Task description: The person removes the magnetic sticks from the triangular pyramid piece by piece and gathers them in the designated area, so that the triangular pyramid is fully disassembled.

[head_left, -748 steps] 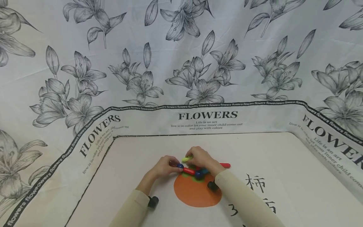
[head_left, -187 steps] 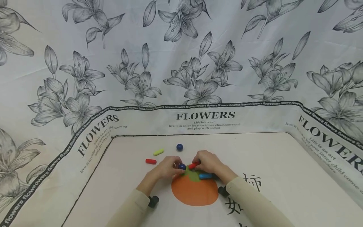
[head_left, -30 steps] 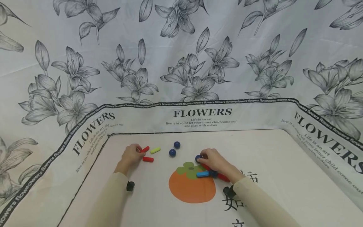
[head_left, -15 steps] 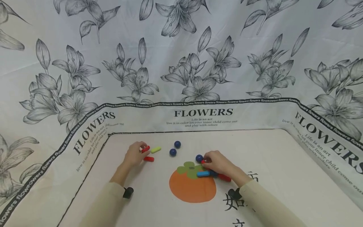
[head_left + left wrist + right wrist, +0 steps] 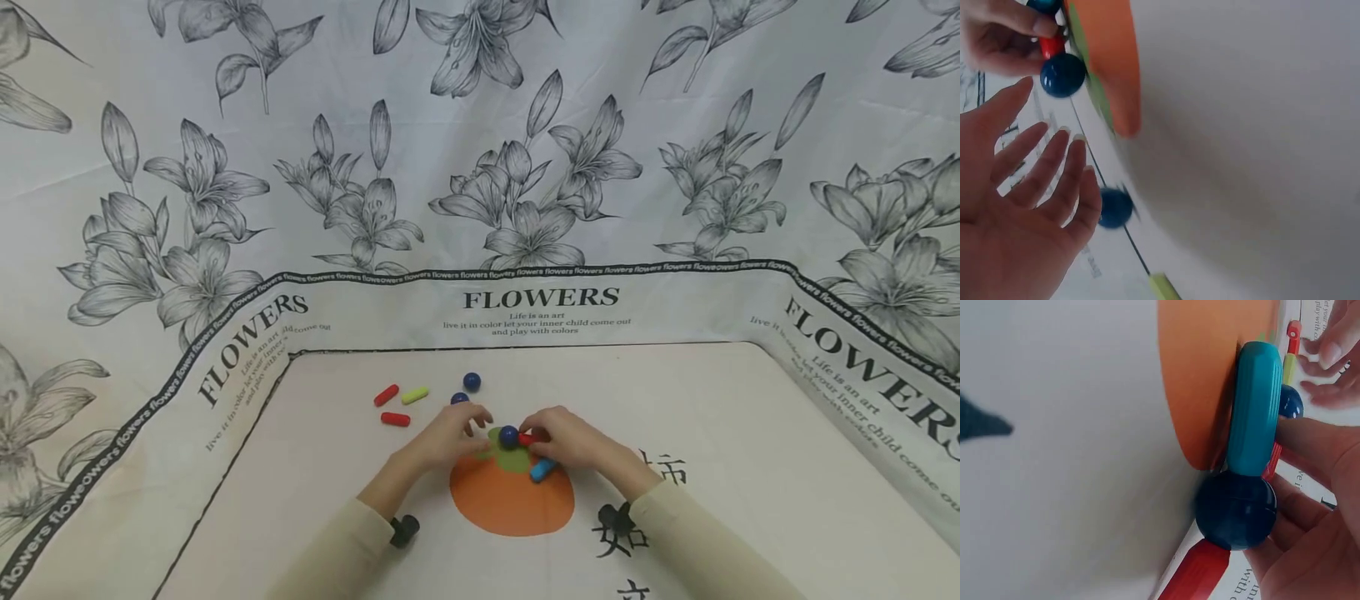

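Observation:
My right hand pinches a short red magnetic rod between thumb and fingers, over the printed persimmon's green leaves. A blue ball sits on that rod's left end. In the right wrist view, a darker blue hub ball joins a light-blue rod and a second red rod, beside the same hand. My left hand holds nothing; its fingers are spread and loosely bent, facing the end ball. The left wrist view shows a gap between its fingertips and the ball.
Two loose red rods and a yellow-green rod lie at the back left. Two loose blue balls lie behind my left hand, one partly covered by it. The white mat carries the orange persimmon print and black characters.
My left hand has let go of the red rod at the back left and moved right to the centre. My right hand has brought the joined pieces left over the leaves, turning the light-blue rod.

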`<state>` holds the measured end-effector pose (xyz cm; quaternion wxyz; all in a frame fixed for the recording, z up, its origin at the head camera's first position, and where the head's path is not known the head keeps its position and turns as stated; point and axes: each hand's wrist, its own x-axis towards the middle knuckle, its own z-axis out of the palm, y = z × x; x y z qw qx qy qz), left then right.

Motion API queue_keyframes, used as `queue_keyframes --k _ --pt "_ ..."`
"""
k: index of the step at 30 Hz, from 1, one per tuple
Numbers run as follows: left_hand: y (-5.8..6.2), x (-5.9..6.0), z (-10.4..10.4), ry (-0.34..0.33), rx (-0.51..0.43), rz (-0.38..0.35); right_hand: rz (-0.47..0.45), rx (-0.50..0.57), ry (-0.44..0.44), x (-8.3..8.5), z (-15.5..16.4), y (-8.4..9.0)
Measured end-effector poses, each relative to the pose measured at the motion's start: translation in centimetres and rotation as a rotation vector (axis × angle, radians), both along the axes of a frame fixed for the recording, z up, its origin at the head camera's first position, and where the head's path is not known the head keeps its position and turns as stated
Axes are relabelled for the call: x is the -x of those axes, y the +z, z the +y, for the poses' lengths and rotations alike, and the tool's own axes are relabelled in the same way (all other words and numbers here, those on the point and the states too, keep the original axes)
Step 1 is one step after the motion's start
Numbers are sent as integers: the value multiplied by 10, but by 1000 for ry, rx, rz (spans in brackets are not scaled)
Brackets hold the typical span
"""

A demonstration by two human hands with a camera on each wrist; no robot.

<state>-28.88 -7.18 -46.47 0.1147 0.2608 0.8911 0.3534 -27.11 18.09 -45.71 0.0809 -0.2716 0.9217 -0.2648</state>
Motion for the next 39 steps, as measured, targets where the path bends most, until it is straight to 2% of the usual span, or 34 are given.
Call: queue_keyframes --k 4,10,21,30,36,39 --pt "-3 1 19 -33 0 -37 5 -1 1 -1 1 1" --pt "-11 6 33 -39 24 -10 8 0 -11 0 6 1" --pt "-11 5 40 20 58 -23 47 22 21 0 13 -1" --pt "-12 5 41 30 64 0 61 49 59 1 15 0" --pt "-13 5 41 108 77 10 43 53 57 -1 16 0" --pt "-14 7 43 122 77 0 42 61 62 -2 18 0"
